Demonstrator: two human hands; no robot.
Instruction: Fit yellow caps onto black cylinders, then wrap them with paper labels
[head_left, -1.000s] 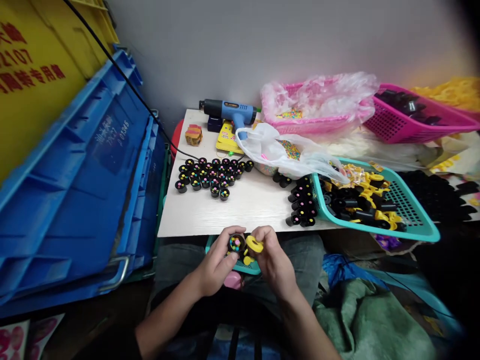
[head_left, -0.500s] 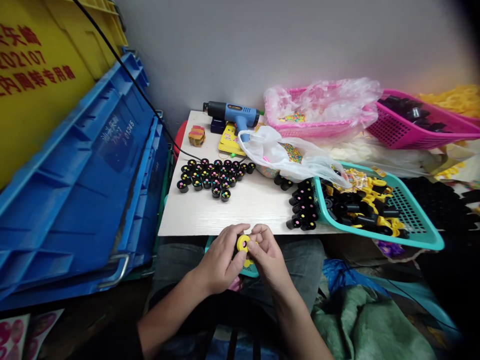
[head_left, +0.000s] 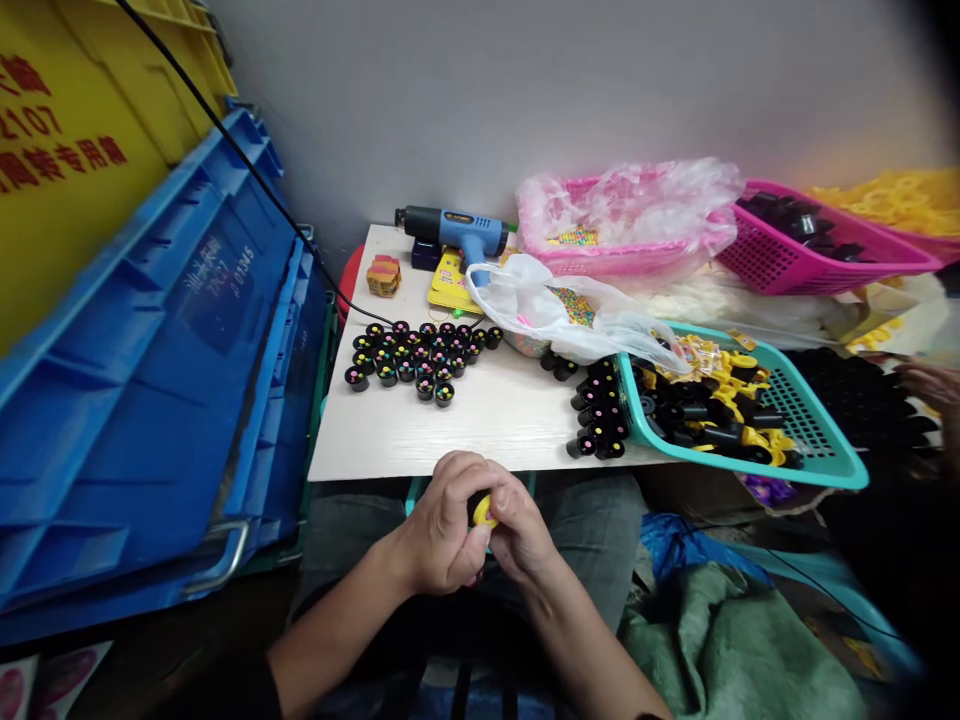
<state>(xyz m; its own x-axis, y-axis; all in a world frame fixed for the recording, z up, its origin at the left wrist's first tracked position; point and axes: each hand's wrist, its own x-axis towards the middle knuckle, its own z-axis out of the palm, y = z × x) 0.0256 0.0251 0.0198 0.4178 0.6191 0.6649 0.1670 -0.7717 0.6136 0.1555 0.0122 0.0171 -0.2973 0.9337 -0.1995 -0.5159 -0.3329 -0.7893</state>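
Over my lap, just off the table's front edge, both hands come together around a small round yellow plastic piece (head_left: 482,511). My left hand (head_left: 439,525) curls its fingers over the far side, thumb below the piece. From the right, my right hand (head_left: 519,525) presses on it with bent thumb and fingers. Most of the piece is hidden by fingers; a pinkish spot shows at its middle. Beneath the hands a turquoise basket (head_left: 412,494) partly shows on my lap. On the table stand several small black cups (head_left: 406,370) with coloured beads, and another group of black cups (head_left: 585,445).
A turquoise basket (head_left: 847,462) of black and yellow parts stands at right. Behind are a blue heat gun (head_left: 474,236), a white plastic bag (head_left: 517,290) of beads, and pink baskets (head_left: 630,258). Blue crates (head_left: 135,400) rise at left. Another person's hand (head_left: 934,385) is far right.
My hands have closed more tightly around the yellow piece, which has tilted and is more covered. Another person's hand has appeared at the right edge. The view has shifted slightly.
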